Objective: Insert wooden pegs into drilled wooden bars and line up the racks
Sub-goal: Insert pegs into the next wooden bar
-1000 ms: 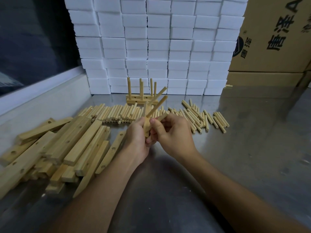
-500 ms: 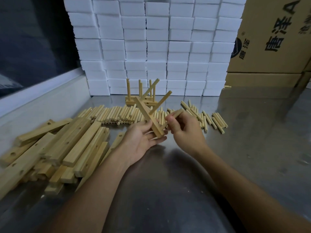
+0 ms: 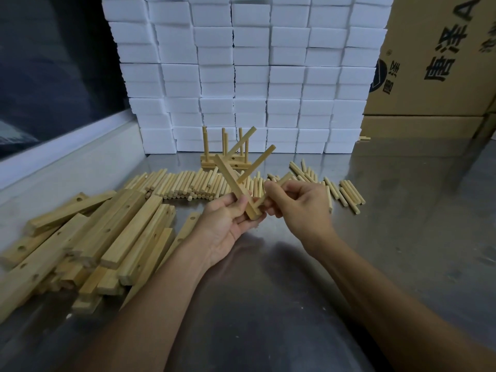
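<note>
Left hand (image 3: 228,224) grips the bar (image 3: 236,190), tilted up and away. Right hand (image 3: 298,208) pinches a peg (image 3: 271,193) at the bar's near end, its axis crosswise to the bar, parallel to two seated pegs (image 3: 256,163).

Workshop: steel bench (image 3: 402,237), stacked white boxes (image 3: 252,76), cartons (image 3: 442,63).

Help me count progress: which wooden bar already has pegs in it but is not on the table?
The bar held in the left hand: two pegs stick out of it, and the right hand pushes in a third.
</note>
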Tool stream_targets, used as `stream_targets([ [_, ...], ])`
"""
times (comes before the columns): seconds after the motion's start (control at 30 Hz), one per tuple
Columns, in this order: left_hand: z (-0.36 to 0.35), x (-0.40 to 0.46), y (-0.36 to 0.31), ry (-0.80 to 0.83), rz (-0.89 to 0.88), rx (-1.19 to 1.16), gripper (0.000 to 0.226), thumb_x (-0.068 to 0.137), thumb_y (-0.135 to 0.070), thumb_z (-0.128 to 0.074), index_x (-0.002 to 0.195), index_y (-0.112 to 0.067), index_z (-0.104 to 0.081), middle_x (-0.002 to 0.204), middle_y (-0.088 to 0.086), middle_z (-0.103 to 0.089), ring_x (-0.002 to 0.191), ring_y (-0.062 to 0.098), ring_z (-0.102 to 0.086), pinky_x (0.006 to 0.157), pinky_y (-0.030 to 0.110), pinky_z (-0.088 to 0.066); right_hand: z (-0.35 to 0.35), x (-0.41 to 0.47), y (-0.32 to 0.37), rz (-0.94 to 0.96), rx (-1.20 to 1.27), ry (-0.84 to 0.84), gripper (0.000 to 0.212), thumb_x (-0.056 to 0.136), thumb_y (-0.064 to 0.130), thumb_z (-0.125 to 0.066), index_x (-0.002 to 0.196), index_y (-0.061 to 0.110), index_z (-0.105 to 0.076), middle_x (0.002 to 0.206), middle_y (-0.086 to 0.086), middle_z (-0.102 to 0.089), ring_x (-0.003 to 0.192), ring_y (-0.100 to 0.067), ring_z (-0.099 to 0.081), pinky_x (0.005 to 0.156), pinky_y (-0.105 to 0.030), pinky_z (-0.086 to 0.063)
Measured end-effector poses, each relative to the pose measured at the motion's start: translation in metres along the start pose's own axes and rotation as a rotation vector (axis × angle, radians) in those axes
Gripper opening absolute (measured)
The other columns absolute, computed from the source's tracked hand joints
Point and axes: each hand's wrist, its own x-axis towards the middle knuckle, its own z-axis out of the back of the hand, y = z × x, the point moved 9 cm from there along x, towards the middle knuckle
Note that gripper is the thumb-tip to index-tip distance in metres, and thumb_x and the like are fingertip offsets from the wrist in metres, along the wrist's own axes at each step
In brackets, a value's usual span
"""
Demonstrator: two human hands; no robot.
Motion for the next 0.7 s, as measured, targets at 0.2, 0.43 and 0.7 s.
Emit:
stream_targets([
  [0.2, -0.001, 0.002, 0.000, 0.004, -0.008, 0.001, 0.028, 0.102, -0.004, -0.043, 0.127, 0.002, -0.055, 0.116, 0.020, -0.070, 0.108, 0.030, -0.069, 0.087, 0.038, -0.059, -0.003, -0.004, -0.003, 0.045, -0.116, 0.005, 0.022, 0.094, 0.022, -0.067, 0.081, 0.005, -0.072, 0.069, -0.004, -0.071, 0.062, -0.010, -0.066, 0.059, -0.022, -0.053],
  [0.43, 0.000, 0.001, -0.003, -0.014, -0.044, -0.017, 0.027, 0.099, -0.005, -0.048, 0.124, 0.005, -0.054, 0.117, 0.019, -0.070, 0.111, 0.031, -0.067, 0.092, 0.040, -0.056, -0.019, -0.009, -0.013, 0.020, -0.233, 0.133, 0.016, 0.091, 0.022, -0.073, 0.103, 0.012, -0.074, 0.091, 0.004, -0.074, 0.084, -0.010, -0.069, 0.079, -0.032, -0.059],
  [0.7, 0.022, -0.003, -0.017, -0.241, -0.163, -0.073, 0.022, 0.094, 0.001, -0.058, 0.116, -0.001, -0.059, 0.107, 0.015, -0.074, 0.099, 0.028, -0.072, 0.086, 0.043, -0.059, -0.005, -0.001, -0.017, 0.018, -0.421, 0.112, 0.006, 0.094, 0.020, -0.068, 0.098, 0.020, -0.073, 0.083, 0.011, -0.067, 0.079, -0.003, -0.061, 0.071, -0.017, -0.050],
])
